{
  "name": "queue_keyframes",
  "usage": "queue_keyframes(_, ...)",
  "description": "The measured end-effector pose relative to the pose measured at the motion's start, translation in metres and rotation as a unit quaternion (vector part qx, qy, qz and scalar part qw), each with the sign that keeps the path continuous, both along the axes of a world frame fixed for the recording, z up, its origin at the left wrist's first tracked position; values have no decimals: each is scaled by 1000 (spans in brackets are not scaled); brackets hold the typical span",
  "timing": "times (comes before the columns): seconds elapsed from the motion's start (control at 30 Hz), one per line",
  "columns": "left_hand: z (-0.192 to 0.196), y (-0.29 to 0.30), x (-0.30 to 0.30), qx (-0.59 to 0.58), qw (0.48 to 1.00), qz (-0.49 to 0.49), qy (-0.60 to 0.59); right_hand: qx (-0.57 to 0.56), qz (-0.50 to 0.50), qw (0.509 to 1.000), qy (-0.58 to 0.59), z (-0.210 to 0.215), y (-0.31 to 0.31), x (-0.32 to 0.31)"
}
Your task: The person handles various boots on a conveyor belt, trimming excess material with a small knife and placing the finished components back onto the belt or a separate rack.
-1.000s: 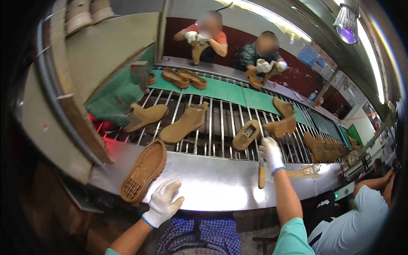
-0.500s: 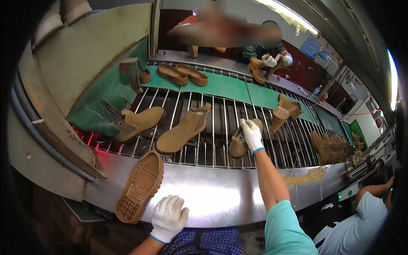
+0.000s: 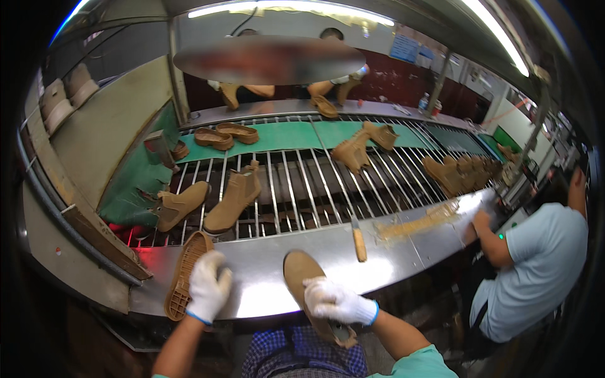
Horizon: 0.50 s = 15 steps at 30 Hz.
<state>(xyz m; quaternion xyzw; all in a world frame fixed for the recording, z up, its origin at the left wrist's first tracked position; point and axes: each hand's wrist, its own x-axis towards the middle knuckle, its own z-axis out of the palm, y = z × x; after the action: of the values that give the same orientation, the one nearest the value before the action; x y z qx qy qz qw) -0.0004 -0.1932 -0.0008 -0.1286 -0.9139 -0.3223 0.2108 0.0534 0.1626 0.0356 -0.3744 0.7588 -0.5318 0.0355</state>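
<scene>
My right hand (image 3: 337, 301), in a white knit glove, grips a tan suede ankle boot (image 3: 296, 271) around its middle. The boot's toe points away from me over the metal ledge, its shaft toward my lap. A tan ridged sole (image 3: 183, 277) lies tread up at the ledge's left end. Beside its right edge is my left hand (image 3: 211, 286), gloved too, fingers stretched out and thumb apart; whether it touches the sole I cannot tell.
Metal conveyor bars (image 3: 293, 195) run beyond the steel ledge (image 3: 271, 286), carrying boots and soles. A wooden-handled blade (image 3: 359, 244) lies on the ledge. Grouped boots (image 3: 463, 175) stand right, near a co-worker in a light shirt (image 3: 542, 252). Other people work across the belt.
My right hand has brought the boot from the conveyor bars back toward my body. My left hand has moved up beside the sole. The view has turned to the right, showing the blade.
</scene>
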Motion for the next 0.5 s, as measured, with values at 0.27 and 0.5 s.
queue_keyframes(0.27, 10, -61, -105, -127, 940, 112, -295, -22, -134, 990, 49, -44, 6, 155)
queue_keyframes(0.5, 12, -105, -72, 173, 887, -65, -423, -162, -498, 822, -225, -119, 7, 182)
